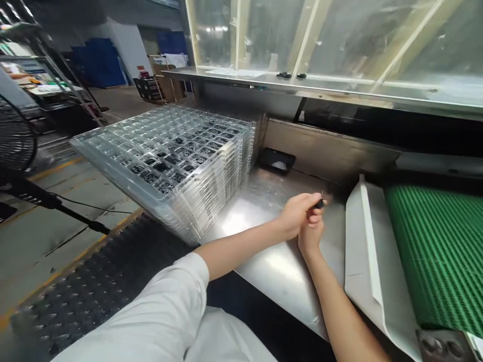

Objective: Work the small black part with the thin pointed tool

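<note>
My left hand point(296, 216) is closed in a pinch around a small black part point(319, 203) above the metal worktop. Just beneath and beside it is my right hand point(311, 236), its fingers curled up close to the same part. The left hand partly hides the right fingers, and there is blur at their tips, so what they grip is unclear. Left of my hands stands a tall stack of clear plastic trays point(211, 193). Black ring-like pieces point(184, 163) sit in many pockets of the top tray, mostly on its nearer right side.
A shallow black box point(277, 160) lies at the worktop's back. On the right, a white raised guard point(364, 261) separates the metal worktop point(279, 271) from a green conveyor belt point(437, 241). A metal shelf point(320, 89) with two small black items runs overhead. A fan point(17, 136) stands left.
</note>
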Available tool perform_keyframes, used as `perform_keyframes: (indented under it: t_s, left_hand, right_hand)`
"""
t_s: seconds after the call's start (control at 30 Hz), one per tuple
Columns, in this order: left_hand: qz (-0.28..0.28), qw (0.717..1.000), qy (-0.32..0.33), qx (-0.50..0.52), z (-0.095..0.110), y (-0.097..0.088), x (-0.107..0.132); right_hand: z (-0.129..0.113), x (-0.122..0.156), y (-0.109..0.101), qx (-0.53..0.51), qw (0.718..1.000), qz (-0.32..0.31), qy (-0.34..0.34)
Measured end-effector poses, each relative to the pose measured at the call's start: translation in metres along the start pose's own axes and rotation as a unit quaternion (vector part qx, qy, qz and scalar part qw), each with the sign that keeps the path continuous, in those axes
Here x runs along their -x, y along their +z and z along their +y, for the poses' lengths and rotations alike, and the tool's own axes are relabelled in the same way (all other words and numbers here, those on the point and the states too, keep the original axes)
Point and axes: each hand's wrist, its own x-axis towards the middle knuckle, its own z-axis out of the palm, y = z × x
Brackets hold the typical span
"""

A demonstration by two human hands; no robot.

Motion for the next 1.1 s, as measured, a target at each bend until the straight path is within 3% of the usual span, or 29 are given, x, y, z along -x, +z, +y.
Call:
perform_keyframes:
  t_s: [0.13,0.23,0.33,0.53,0.8,1.1]
  left_hand:
    - [0.073,0.996,-0.024,0.035,-0.004,-0.047,0.000]
    - [0.110,0.993,-0.039,0.027,-0.013,-0.064,-0.003]
    - [0.127,0.991,-0.043,0.001,-0.024,-0.074,-0.007]
    - [0.102,0.994,-0.034,-0.036,-0.038,-0.083,-0.013]
    - [0.131,0.988,-0.059,-0.050,-0.034,-0.084,-0.014]
    - [0.118,0.988,-0.060,-0.080,-0.031,-0.083,-0.011]
  right_hand:
    - [-0.007,0.009,0.000,-0.081,0.994,0.066,0.044]
    - [-0.014,0.013,-0.001,-0.119,0.991,0.056,0.037]
    - [-0.017,0.014,-0.003,-0.077,0.995,0.044,0.034]
    - [-0.014,0.017,-0.004,0.015,0.998,0.027,0.051]
    - [-0.015,0.018,-0.001,-0.021,0.997,0.025,0.074]
    - [-0.014,0.017,-0.002,-0.025,0.995,0.069,0.068]
